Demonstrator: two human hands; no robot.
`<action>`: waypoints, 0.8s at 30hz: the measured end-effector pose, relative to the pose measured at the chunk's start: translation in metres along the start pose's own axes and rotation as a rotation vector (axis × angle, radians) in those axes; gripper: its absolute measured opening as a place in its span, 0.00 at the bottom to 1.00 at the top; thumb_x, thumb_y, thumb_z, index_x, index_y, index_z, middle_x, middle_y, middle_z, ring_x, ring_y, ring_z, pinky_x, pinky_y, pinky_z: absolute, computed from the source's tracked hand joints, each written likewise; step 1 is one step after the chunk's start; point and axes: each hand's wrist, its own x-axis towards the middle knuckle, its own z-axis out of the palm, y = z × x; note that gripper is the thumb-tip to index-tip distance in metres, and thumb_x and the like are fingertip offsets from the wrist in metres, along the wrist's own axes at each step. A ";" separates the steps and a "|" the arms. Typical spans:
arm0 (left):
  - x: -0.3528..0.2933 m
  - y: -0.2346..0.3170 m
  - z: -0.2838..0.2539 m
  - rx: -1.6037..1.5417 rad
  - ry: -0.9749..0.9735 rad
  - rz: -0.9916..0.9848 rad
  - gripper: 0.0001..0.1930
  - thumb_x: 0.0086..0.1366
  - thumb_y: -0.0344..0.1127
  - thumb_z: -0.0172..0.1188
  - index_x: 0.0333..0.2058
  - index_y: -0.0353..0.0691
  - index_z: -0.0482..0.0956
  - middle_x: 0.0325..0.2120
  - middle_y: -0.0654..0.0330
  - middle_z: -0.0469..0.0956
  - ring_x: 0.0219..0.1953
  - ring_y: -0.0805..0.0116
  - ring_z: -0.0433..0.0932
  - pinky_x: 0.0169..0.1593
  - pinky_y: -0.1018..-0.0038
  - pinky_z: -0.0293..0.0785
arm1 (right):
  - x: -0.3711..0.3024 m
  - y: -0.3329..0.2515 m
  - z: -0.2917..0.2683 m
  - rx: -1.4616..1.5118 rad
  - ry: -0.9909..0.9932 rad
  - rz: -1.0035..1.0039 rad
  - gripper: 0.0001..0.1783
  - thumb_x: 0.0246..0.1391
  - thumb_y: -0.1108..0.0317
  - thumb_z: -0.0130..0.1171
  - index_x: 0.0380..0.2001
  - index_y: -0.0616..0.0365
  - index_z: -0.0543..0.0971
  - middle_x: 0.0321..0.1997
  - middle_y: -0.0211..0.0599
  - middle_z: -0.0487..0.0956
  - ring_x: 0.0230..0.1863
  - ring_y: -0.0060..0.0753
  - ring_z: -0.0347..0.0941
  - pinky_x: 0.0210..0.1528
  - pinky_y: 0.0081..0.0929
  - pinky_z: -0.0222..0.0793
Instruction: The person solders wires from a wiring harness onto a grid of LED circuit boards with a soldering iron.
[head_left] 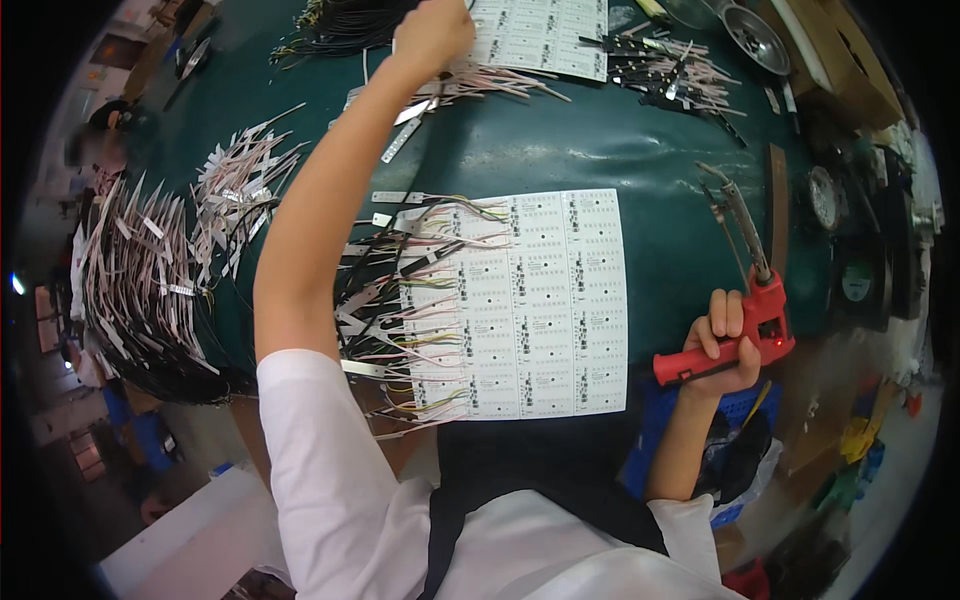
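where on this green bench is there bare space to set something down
Bare green table runs between the far wire bundle and the near white panel sheet, and right of that sheet toward the red soldering gun in the right hand. The left side is crowded with wired strips.

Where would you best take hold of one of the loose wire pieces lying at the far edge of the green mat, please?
Probably by the pale wire part of a wire piece, coming from above with the left hand, which is already over that bunch. The pieces lie flat on the green mat, fanned out rightward, so the free ends are easiest to pinch. The right hand is taken up with the red soldering gun.
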 end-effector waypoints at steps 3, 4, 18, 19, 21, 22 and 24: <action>-0.001 0.002 -0.048 -0.432 -0.127 0.015 0.07 0.53 0.32 0.59 0.26 0.32 0.78 0.21 0.53 0.79 0.27 0.66 0.81 0.31 0.71 0.76 | -0.001 0.000 -0.005 0.009 -0.004 -0.007 0.43 0.47 0.73 0.54 0.65 0.68 0.47 0.31 0.38 0.65 0.34 0.28 0.60 0.26 0.16 0.68; -0.008 0.002 -0.068 -0.813 -0.221 -0.071 0.06 0.57 0.31 0.59 0.28 0.34 0.76 0.21 0.59 0.77 0.26 0.72 0.78 0.29 0.77 0.74 | -0.001 -0.001 -0.007 0.001 0.005 -0.006 0.42 0.47 0.72 0.54 0.64 0.68 0.48 0.30 0.38 0.65 0.34 0.28 0.60 0.25 0.16 0.68; -0.222 0.065 -0.098 -0.649 -0.682 -0.008 0.07 0.60 0.21 0.54 0.37 0.35 0.75 0.25 0.60 0.75 0.23 0.75 0.75 0.28 0.79 0.70 | -0.054 -0.004 0.056 -0.678 0.094 0.269 0.48 0.45 0.64 0.62 0.63 0.77 0.50 0.28 0.41 0.77 0.25 0.33 0.74 0.35 0.26 0.72; -0.223 0.066 -0.095 -0.658 -0.650 0.001 0.06 0.59 0.22 0.54 0.36 0.34 0.75 0.25 0.60 0.74 0.23 0.76 0.75 0.27 0.79 0.70 | -0.062 -0.001 0.061 -0.685 0.098 0.298 0.49 0.45 0.64 0.61 0.63 0.76 0.49 0.28 0.41 0.77 0.29 0.35 0.74 0.37 0.27 0.73; -0.224 0.066 -0.090 -0.670 -0.629 0.016 0.06 0.59 0.22 0.55 0.36 0.33 0.74 0.24 0.60 0.74 0.23 0.77 0.74 0.27 0.80 0.69 | -0.079 0.007 0.072 -0.684 0.145 0.347 0.48 0.46 0.64 0.61 0.64 0.73 0.48 0.31 0.42 0.76 0.32 0.35 0.74 0.37 0.28 0.73; -0.227 0.065 -0.089 -0.652 -0.653 0.011 0.05 0.58 0.25 0.54 0.34 0.33 0.72 0.25 0.56 0.75 0.27 0.66 0.75 0.31 0.72 0.70 | -0.085 0.009 0.076 -0.671 0.147 0.411 0.46 0.48 0.65 0.61 0.64 0.70 0.50 0.34 0.43 0.76 0.32 0.35 0.74 0.39 0.30 0.73; -0.233 0.065 -0.085 -0.641 -0.663 -0.023 0.06 0.56 0.29 0.56 0.31 0.34 0.72 0.25 0.53 0.74 0.29 0.59 0.77 0.34 0.68 0.72 | -0.092 0.013 0.078 -0.726 0.131 0.482 0.41 0.49 0.65 0.60 0.63 0.67 0.55 0.36 0.44 0.76 0.32 0.35 0.76 0.44 0.33 0.73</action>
